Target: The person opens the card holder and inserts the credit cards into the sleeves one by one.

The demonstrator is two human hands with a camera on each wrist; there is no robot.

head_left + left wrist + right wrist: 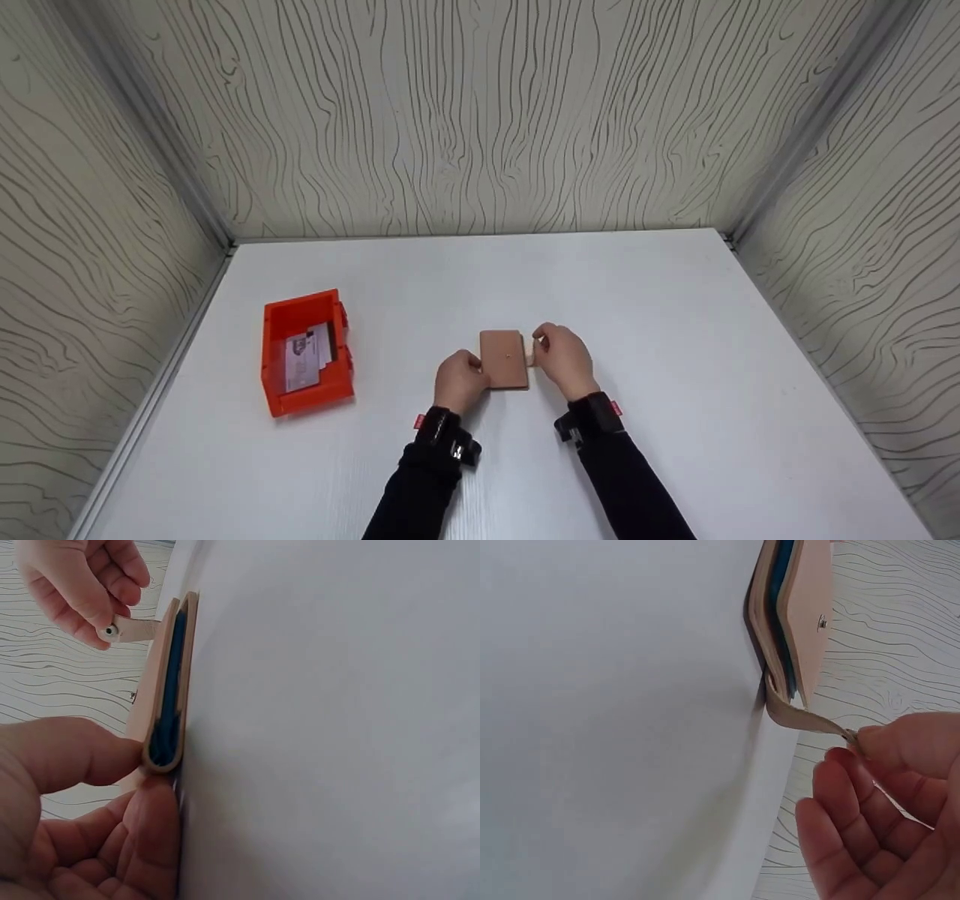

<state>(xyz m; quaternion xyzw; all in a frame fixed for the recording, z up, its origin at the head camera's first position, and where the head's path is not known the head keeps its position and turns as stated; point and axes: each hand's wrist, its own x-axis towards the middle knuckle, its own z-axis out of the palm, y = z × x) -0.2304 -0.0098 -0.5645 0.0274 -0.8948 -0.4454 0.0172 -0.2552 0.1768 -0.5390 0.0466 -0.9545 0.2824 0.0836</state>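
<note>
**Q:** Where is this set?

**A:** A white table point(675, 352) fills the lower two-thirds of the head view, enclosed by pale walls point(420, 112) with dark wood-grain lines. Grey strips point(139, 112) run down the corners at upper left and upper right.

**Q:** And the hands?

**A:** Just below the center of the frame, a tan wallet point(499, 345) lies folded on the table, a blue layer showing between its covers. The left hand point(459, 381) pinches its folded edge at lower left, thumb on top. The fingers of the right hand point(566, 360) pinch the tip of a pale strap point(802, 718), held out from the wallet's right side, a round snap point(109, 633) at its end.

**Q:** How close are the edges?

**A:** The table's back edge crosses the upper middle, meeting the wall well beyond the wallet; the side edges slant out toward the lower corners, well apart from both hands.

**Q:** What room is there around them?

**A:** White tabletop stretches from the right hand to the right edge, and from the wallet up to the back wall. At center left, an orange-red bin point(315, 401) holding cards point(302, 360) stands well apart from the left hand.
</note>
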